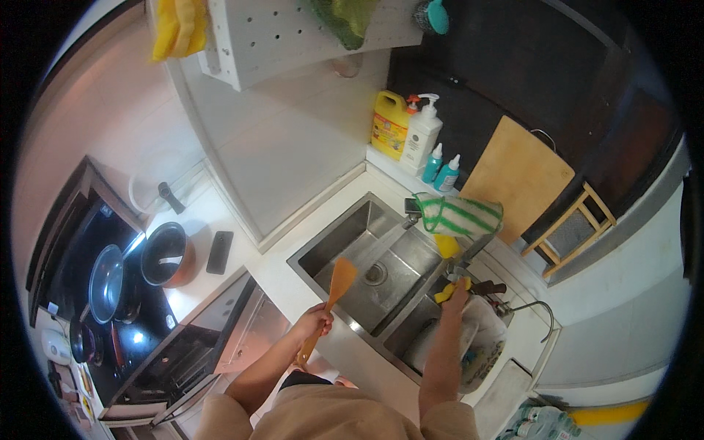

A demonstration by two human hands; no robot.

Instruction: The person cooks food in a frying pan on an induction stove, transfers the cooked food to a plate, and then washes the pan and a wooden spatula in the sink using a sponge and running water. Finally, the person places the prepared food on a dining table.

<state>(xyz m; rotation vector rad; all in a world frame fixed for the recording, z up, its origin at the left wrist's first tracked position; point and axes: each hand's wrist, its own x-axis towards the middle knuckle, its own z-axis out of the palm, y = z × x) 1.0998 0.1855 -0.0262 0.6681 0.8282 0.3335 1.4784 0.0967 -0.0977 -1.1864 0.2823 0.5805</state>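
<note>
My left hand [317, 320] grips a wooden spatula [341, 276] by its handle, with the flat blade over the near rim of the left sink basin [360, 242]. At the faucet's base, my right hand [456, 298] is closed on a yellow sponge [443, 295]. A stream of water [386, 243] runs from the faucet head [411, 218] into the left basin, which has a round drain [376, 273]. My right forearm passes over the right basin [406, 335] and hides part of it. A green-striped cloth [462, 215] hangs over the faucet.
A clear plastic bag [484, 330] lies right of my forearm. Pump bottles [422, 135] and a yellow jug [389, 126] line the ledge. A cutting board [517, 176] leans behind the sink. On the left are a pot [168, 256], a phone [219, 252] and a pan [106, 283].
</note>
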